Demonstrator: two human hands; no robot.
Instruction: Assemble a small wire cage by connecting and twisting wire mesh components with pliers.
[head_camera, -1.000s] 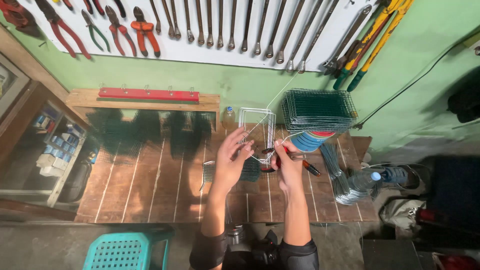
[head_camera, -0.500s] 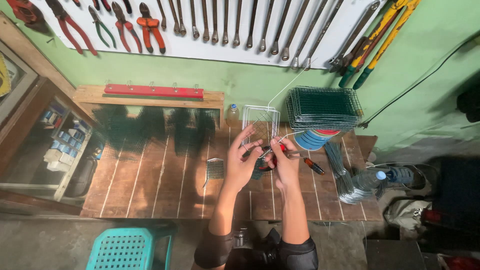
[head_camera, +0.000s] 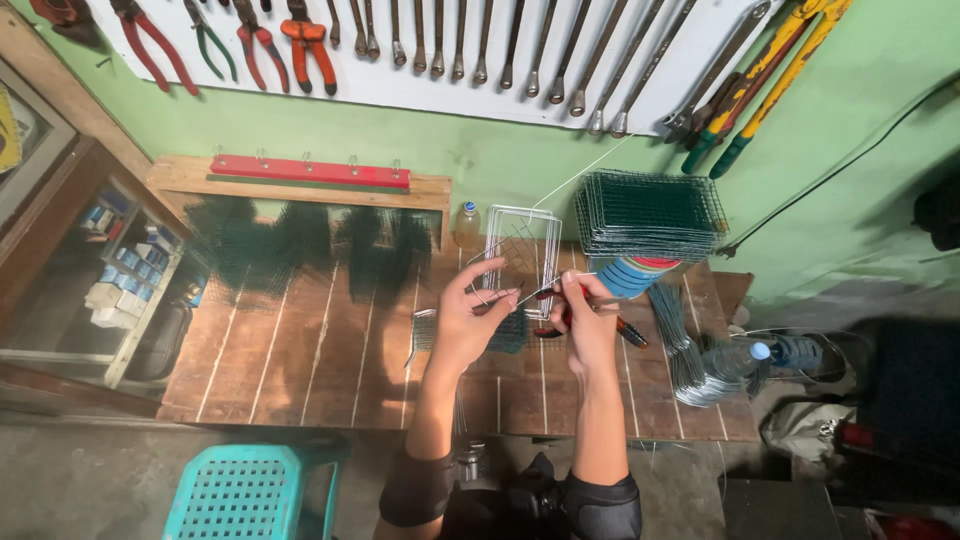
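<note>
A: We are logging the wire mesh frame (head_camera: 522, 262) first: it is standing roughly upright over the middle of the wooden table (head_camera: 300, 350), just beyond both hands.

B: We are seeing the left hand (head_camera: 468, 318) pinching the frame's lower edge, fingers narrowed on the wire. The right hand (head_camera: 585, 322) is closing its fingers around red-handled pliers (head_camera: 560, 315), nose pointing toward the left fingertips.

A: Outward now. We are noting a stack of green mesh panels (head_camera: 655, 212) just right of the frame, resting on a striped spool (head_camera: 635, 275).

B: A bundle of cut wires (head_camera: 690, 350) is lying near the right edge beside a plastic bottle (head_camera: 740, 360). Wrenches (head_camera: 520, 50) are hanging on the wall above. A teal stool (head_camera: 250, 495) is standing below the table.
</note>
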